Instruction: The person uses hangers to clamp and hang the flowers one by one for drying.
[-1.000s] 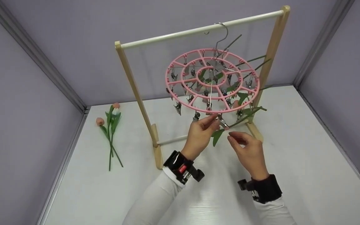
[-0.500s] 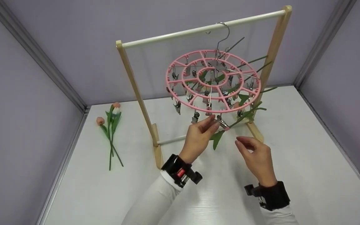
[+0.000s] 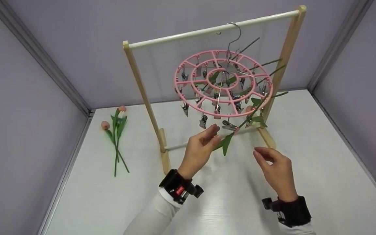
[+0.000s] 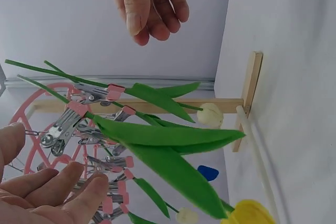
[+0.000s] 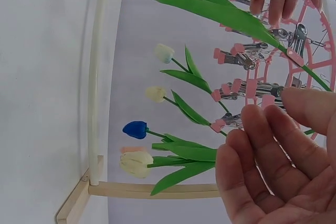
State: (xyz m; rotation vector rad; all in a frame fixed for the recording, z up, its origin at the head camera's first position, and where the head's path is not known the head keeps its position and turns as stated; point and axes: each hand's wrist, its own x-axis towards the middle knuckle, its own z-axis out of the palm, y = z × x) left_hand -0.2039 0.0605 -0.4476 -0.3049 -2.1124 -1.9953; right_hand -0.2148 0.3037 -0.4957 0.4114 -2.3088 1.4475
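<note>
Because a metal clip [image 4: 64, 128] pinches its stem, the yellow tulip [image 4: 168, 134] hangs head-down from the near edge of the pink round hanger [image 3: 225, 116], whose hook rests over the rail [image 3: 181, 35]. My left hand [image 3: 198, 153], empty and loose-fingered, is just beside the clip; my right hand [image 3: 276, 171], relaxed, holds nothing, farther off. Three tulips [image 3: 118, 140] lie on the tabletop [image 3: 93, 199].

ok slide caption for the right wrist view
Yellow tulip in a pink-tipped clip, right hand cupped and empty in the foreground.
</note>
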